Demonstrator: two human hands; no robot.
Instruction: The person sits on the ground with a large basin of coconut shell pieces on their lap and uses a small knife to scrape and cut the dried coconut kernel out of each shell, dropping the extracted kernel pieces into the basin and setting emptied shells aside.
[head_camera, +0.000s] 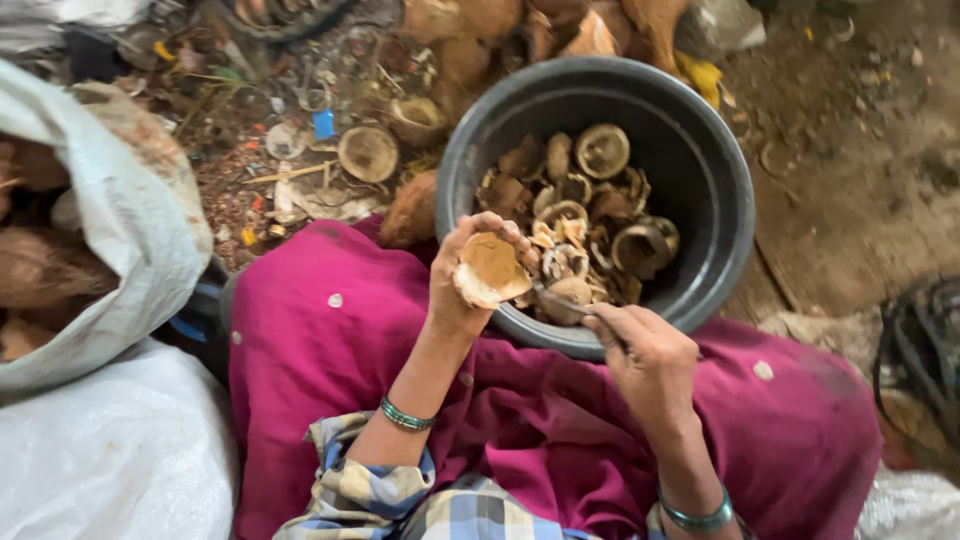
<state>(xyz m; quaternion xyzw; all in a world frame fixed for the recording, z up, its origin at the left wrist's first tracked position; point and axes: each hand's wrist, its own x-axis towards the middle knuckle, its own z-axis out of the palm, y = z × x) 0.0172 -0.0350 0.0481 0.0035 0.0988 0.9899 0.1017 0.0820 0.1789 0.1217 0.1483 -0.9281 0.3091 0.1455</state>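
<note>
a dirt floor littered with husk scraps and coconut shells; a person sits in magenta cloth, with a black tub at the lap's far edge. the left hand curls its fingers around a coconut shell half over the tub's near rim. the right hand grips a thin metal blade, its tip at the shell's lip. judging by this, prying goes best with the shell held firm and the blade angled away from the thumb. the shell looks tan inside, pale and ragged at the rim.

tub: smooth dark plastic | coconut shell: rough, fibrous | skirt: matt magenta cloth | sack: woven plastic
</note>
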